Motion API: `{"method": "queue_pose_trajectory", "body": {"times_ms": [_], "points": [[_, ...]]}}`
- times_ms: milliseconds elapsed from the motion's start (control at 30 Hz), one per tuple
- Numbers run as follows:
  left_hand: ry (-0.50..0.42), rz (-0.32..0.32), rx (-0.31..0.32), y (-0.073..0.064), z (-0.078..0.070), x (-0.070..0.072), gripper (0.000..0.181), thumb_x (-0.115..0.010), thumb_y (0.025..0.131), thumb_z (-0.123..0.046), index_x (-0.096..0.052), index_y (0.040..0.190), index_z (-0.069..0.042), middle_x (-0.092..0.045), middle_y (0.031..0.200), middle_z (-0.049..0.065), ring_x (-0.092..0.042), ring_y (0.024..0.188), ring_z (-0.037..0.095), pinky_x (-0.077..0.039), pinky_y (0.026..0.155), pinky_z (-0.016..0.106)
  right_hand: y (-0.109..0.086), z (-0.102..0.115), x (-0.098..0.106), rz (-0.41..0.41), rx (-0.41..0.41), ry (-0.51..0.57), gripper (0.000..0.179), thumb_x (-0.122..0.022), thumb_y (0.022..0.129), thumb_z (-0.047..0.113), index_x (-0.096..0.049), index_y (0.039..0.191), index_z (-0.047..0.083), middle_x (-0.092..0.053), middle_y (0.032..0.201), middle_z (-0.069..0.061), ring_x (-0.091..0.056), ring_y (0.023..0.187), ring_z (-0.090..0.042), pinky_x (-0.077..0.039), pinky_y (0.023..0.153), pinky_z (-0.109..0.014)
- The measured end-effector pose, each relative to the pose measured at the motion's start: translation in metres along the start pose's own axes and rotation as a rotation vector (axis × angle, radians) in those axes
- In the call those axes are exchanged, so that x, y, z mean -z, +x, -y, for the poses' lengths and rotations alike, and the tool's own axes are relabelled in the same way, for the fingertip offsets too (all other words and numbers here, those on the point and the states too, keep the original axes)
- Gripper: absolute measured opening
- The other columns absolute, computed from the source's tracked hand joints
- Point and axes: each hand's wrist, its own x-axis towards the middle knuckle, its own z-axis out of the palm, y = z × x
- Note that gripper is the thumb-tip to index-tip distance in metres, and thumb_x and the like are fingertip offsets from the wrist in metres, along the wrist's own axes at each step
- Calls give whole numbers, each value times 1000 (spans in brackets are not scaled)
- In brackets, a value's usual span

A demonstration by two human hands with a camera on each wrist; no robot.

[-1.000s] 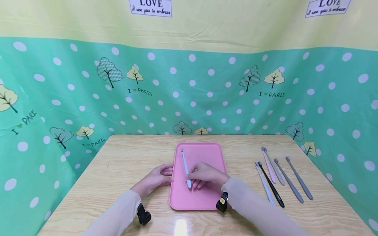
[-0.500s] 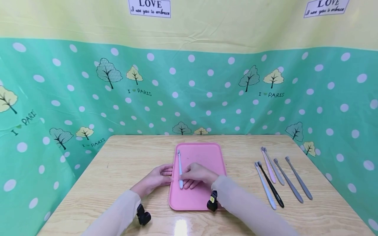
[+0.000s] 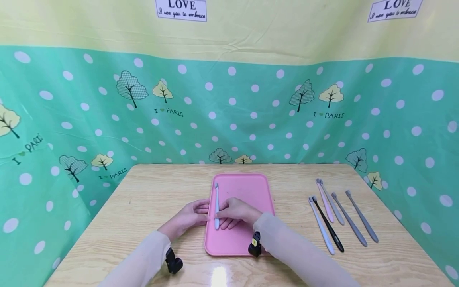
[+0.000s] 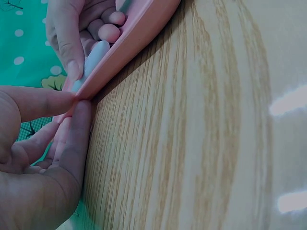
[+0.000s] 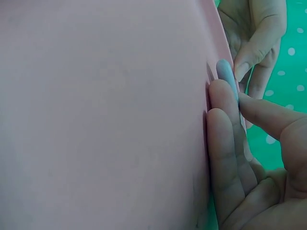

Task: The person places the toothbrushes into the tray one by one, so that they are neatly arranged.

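Left hand, thumb opposing its fingers; right hand, just beside those fingers, in a thumb-and-finger pinch; sleeved forearms behind both

The tray is pink; one toothbrush, pale blue; the table, tan wood-grain; the cloth, green with white dots.

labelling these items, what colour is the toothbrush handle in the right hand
The toothbrush handle is pale blue, seen best in the head view.
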Motion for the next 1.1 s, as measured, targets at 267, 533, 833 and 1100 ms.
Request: {"method": "queue_pose_trajectory", "body": {"times_ms": [267,533,833,1100], "points": [[25,-29,36,0,-2,-1,72,-65,84,12,-35,150,7,-48,135,24,-56,114,26,-57,95,38,1,2,-1,1,8,12,23,-74,90,13,-58,101,-1,-72,77,-19,-70,59,-21,-61,50,-28],[28,-42,56,0,-4,-2,70,-65,85,11,-37,150,5,-49,134,24,-58,114,28,-57,96,38,1,4,-2,0,15,7,28,-74,90,13,-56,105,-1,-71,77,-19,-70,59,-21,-60,48,-28],[30,-30,51,0,-4,-1,70,-65,86,11,-36,150,5,-49,135,24,-56,117,30,-57,96,37,0,4,-3,-4,22,10,33,-74,91,15,-53,110,-1,-72,78,-18,-71,60,-22,-60,48,-28],[32,-32,43,0,-3,-1,71,-65,85,12,-37,150,5,-49,134,23,-56,114,27,-58,95,37,-1,5,-2,8,30,1,30,-73,91,15,-55,109,0,-72,79,-19,-71,61,-22,-61,49,-29]]}}
